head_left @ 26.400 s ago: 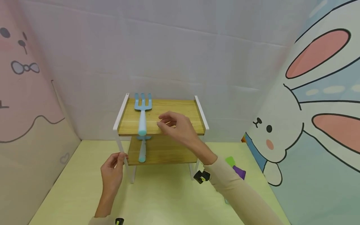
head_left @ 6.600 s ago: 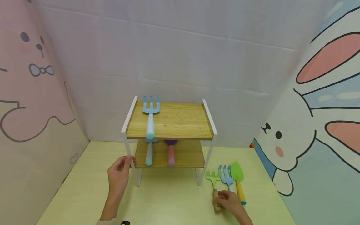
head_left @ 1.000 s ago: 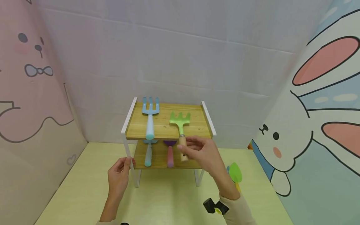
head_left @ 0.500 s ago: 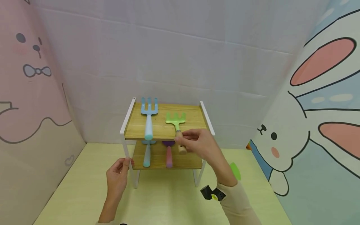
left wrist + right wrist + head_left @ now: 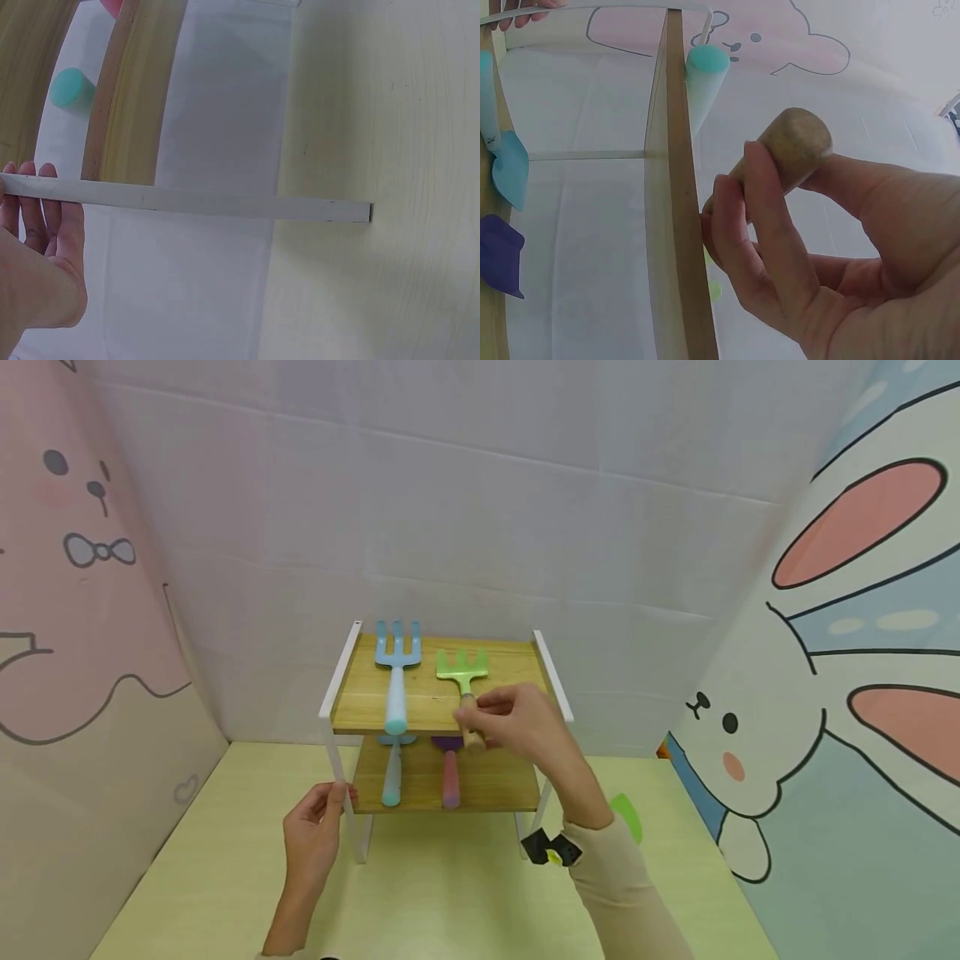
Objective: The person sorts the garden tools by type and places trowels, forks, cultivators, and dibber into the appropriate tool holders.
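Observation:
My right hand (image 5: 521, 722) pinches the wooden handle of a green hand fork (image 5: 462, 670), whose tines lie over the upper shelf (image 5: 517, 681) of a small two-tier rack. In the right wrist view the handle's round end (image 5: 804, 139) juts toward the camera past my fingers. My left hand (image 5: 313, 831) grips the rack's white front-left leg (image 5: 225, 202). Left of the green fork, a light-blue hand fork (image 5: 397, 689) rests on the upper shelf, handle forward. The lower shelf (image 5: 502, 785) holds a light-blue trowel (image 5: 511, 171) and a purple trowel with a pink handle (image 5: 451, 781).
A green trowel blade (image 5: 628, 817) shows on the pale table (image 5: 420, 902) to the right, mostly hidden by my right sleeve. White cloth (image 5: 480, 527) hangs behind the rack. Printed panels with a rabbit (image 5: 738, 752) and a pink animal (image 5: 90, 610) flank it.
From the table at right, my right hand has brought the green fork to the upper shelf, moving left and farther back in the last second. The pink-handled trowel appeared below earlier. Left hand stays.

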`<move>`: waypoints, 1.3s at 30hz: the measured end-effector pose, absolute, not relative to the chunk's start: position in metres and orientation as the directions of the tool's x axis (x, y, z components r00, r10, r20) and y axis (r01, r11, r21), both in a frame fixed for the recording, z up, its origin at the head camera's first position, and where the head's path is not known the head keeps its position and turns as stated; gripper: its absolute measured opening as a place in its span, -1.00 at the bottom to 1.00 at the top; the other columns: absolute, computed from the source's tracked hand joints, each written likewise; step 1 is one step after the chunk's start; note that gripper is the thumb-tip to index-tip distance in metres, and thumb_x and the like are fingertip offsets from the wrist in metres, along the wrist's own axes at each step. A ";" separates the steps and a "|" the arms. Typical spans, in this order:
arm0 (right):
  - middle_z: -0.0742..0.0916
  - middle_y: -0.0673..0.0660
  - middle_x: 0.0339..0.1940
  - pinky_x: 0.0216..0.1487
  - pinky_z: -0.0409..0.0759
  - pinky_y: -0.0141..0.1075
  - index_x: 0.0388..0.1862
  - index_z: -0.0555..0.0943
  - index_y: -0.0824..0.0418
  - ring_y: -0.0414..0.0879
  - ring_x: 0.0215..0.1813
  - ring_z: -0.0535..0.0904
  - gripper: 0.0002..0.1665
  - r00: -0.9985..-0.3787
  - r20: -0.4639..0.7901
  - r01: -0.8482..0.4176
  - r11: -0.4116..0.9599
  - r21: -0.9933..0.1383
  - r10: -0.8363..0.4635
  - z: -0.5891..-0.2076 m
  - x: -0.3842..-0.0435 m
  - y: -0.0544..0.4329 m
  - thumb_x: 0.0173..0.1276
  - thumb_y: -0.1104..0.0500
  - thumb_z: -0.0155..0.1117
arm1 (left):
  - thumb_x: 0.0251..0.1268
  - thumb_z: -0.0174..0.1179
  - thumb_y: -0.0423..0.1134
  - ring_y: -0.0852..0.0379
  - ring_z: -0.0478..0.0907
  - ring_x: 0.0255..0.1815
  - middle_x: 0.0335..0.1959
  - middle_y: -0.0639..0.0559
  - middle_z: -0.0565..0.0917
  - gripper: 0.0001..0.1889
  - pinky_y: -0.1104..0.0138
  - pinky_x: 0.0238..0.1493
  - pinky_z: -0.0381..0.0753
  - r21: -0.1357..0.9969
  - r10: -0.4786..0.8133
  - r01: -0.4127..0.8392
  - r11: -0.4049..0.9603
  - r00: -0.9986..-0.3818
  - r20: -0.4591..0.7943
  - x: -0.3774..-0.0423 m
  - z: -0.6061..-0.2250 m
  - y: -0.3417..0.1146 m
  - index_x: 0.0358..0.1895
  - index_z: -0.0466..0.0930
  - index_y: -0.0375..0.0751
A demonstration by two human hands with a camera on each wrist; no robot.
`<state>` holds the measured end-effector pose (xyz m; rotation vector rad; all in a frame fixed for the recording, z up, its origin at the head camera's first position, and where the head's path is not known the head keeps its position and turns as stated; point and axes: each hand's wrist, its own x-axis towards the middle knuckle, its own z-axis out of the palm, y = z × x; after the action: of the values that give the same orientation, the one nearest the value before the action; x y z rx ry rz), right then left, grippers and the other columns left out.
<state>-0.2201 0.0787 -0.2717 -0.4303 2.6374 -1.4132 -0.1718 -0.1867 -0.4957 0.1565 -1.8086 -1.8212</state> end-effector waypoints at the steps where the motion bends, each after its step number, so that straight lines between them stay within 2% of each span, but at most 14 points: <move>1: 0.81 0.13 -0.02 -0.01 0.75 -0.14 0.16 0.70 0.30 -0.05 -0.07 0.77 -0.40 -0.952 0.033 -0.198 0.529 -0.825 -0.305 -0.271 -0.221 0.078 0.34 -0.11 0.48 | 0.59 0.14 -0.30 0.23 0.73 -0.24 -0.30 -0.15 0.77 -0.74 0.50 -0.09 0.68 0.951 -0.461 0.302 0.068 -0.836 0.299 -0.172 -0.496 -0.187 -0.17 0.69 -0.49; 10: 0.80 0.17 0.01 -0.01 0.75 -0.17 0.20 0.67 0.33 -0.05 -0.06 0.76 -0.37 -0.955 0.051 -0.212 0.550 -0.808 -0.294 -0.270 -0.231 0.072 0.36 -0.09 0.47 | 0.59 0.14 -0.30 0.23 0.73 -0.24 -0.30 -0.15 0.77 -0.74 0.51 -0.09 0.67 0.952 -0.464 0.298 0.069 -0.835 0.295 -0.171 -0.495 -0.186 -0.17 0.69 -0.50; 19: 0.81 0.18 -0.06 -0.14 0.78 -0.20 0.13 0.69 0.33 -0.08 -0.31 0.77 -0.51 -0.956 0.049 -0.201 0.526 -0.826 -0.289 -0.272 -0.245 0.062 0.41 0.00 0.44 | 0.58 0.13 -0.33 0.24 0.74 -0.25 -0.32 -0.12 0.78 -0.74 0.50 -0.09 0.69 0.950 -0.467 0.306 0.060 -0.832 0.298 -0.172 -0.495 -0.185 -0.18 0.68 -0.52; 23: 0.81 0.21 -0.05 -0.11 0.77 -0.20 0.13 0.69 0.35 -0.07 -0.29 0.79 -0.51 -0.957 0.064 -0.215 0.546 -0.809 -0.283 -0.272 -0.250 0.058 0.42 0.01 0.44 | 0.58 0.13 -0.33 0.24 0.74 -0.24 -0.31 -0.11 0.78 -0.74 0.49 -0.07 0.69 0.949 -0.463 0.311 0.051 -0.834 0.298 -0.172 -0.495 -0.186 -0.17 0.68 -0.53; 29: 0.81 0.21 -0.04 0.04 0.73 -0.14 0.11 0.71 0.34 -0.03 -0.18 0.79 -0.50 -0.962 0.087 -0.231 0.603 -0.763 -0.258 -0.271 -0.256 0.052 0.40 -0.01 0.43 | 0.59 0.13 -0.33 0.24 0.74 -0.23 -0.30 -0.14 0.77 -0.74 0.50 -0.05 0.68 0.950 -0.458 0.310 0.049 -0.838 0.297 -0.172 -0.496 -0.187 -0.17 0.67 -0.53; 33: 0.82 0.16 -0.16 -0.02 0.72 -0.17 -0.08 0.77 0.30 -0.03 -0.15 0.75 -0.63 -0.961 0.125 -0.258 0.631 -0.732 -0.247 -0.271 -0.257 0.049 0.39 0.01 0.41 | 0.59 0.13 -0.33 0.24 0.74 -0.23 -0.30 -0.13 0.77 -0.74 0.50 -0.04 0.68 0.949 -0.457 0.312 0.054 -0.837 0.301 -0.173 -0.496 -0.187 -0.17 0.68 -0.52; 35: 0.82 0.12 -0.28 -0.16 0.69 -0.24 -0.26 0.78 0.27 -0.06 -0.24 0.72 -0.71 -0.957 0.152 -0.280 0.642 -0.713 -0.248 -0.271 -0.258 0.047 0.38 0.04 0.39 | 0.59 0.13 -0.33 0.23 0.74 -0.23 -0.30 -0.14 0.77 -0.74 0.50 -0.05 0.68 0.948 -0.456 0.315 0.049 -0.837 0.301 -0.173 -0.496 -0.187 -0.17 0.67 -0.53; 39: 0.77 0.07 -0.49 -0.39 0.50 -0.35 -0.55 0.69 0.24 -0.12 -0.44 0.58 -0.67 -0.945 0.203 -0.325 0.658 -0.679 -0.257 -0.272 -0.259 0.043 0.38 0.10 0.36 | 0.58 0.13 -0.33 0.23 0.74 -0.24 -0.31 -0.13 0.77 -0.74 0.49 -0.05 0.69 0.948 -0.459 0.316 0.038 -0.837 0.297 -0.173 -0.497 -0.187 -0.18 0.67 -0.54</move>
<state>-0.2590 0.0431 -0.2721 -0.5168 2.9413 -1.2327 -0.1730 -0.1872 -0.4966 0.1447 -1.7787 -1.8541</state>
